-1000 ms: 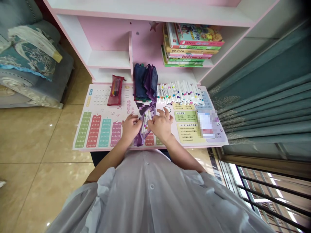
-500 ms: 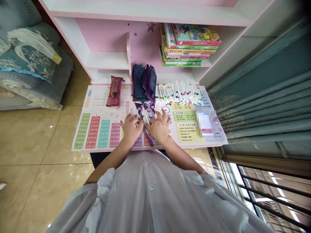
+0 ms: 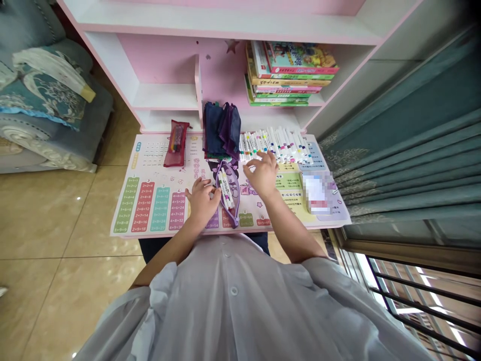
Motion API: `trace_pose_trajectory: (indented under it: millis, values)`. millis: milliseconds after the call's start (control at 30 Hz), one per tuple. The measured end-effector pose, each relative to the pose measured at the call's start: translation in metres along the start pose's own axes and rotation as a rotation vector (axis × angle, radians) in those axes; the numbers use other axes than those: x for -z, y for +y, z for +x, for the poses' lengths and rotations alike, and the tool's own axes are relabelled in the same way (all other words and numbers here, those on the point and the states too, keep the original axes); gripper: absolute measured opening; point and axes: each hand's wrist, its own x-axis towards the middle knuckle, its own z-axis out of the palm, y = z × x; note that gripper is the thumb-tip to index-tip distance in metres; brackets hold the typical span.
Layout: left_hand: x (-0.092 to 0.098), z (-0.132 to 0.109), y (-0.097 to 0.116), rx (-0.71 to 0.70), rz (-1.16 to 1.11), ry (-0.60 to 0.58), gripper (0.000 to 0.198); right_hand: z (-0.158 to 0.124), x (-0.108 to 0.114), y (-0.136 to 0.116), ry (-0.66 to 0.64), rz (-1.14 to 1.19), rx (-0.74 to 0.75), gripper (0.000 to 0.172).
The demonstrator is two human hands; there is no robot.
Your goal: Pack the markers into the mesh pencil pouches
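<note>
A purple mesh zipper pouch lies unzipped on the desk in front of me, with several white markers inside. My left hand is at the pouch's left edge, thumb and forefinger closed on the rim, the other fingers spread. To the right, my right hand reaches over the desk with fingers apart and nothing visible in them. Its fingertips are close to the front of a row of white markers with coloured bands; whether they touch is unclear.
Dark blue and purple mesh pouches are stacked behind the open pouch. A red pouch with pens lies at left. Books fill part of the pink-white shelf. A blurred white item rests on the desk's right side.
My right hand has left the purple pouch and moved up and right to the row of markers. The markers in the pouch now show more fully. My left hand stays at the pouch's edge.
</note>
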Motion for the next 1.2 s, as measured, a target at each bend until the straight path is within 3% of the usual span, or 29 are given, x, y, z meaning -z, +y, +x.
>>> trace_pose_trajectory:
  millis: [133, 267, 500, 700, 900, 1067, 1200]
  values:
    - [0.002, -0.001, 0.002, 0.018, 0.010, -0.022, 0.026, 0.049, -0.012, 0.020, 0.015, -0.118, -0.077, 0.018]
    - [0.003, -0.001, 0.002, 0.021, 0.011, -0.025, 0.026, 0.076, -0.027, 0.032, -0.027, -0.240, -0.089, 0.022]
    - [0.003, -0.001, -0.003, 0.013, 0.015, -0.030, 0.026, 0.091, -0.042, 0.039, -0.090, -0.323, -0.121, 0.028]
    - [0.006, -0.001, 0.004, 0.026, 0.023, -0.045, 0.025, 0.094, -0.033, 0.036, -0.098, -0.318, -0.137, 0.028]
    - [0.006, -0.001, 0.006, 0.021, 0.015, -0.040, 0.026, 0.047, -0.003, 0.024, 0.091, -0.121, -0.086, 0.016]
    - [0.005, 0.000, 0.006, 0.017, 0.023, -0.031, 0.025, -0.024, 0.020, 0.002, 0.063, 0.095, 0.054, 0.016]
    - [0.003, 0.000, 0.006, 0.001, 0.023, -0.005, 0.025, -0.065, 0.021, -0.015, -0.040, 0.177, 0.110, 0.016]
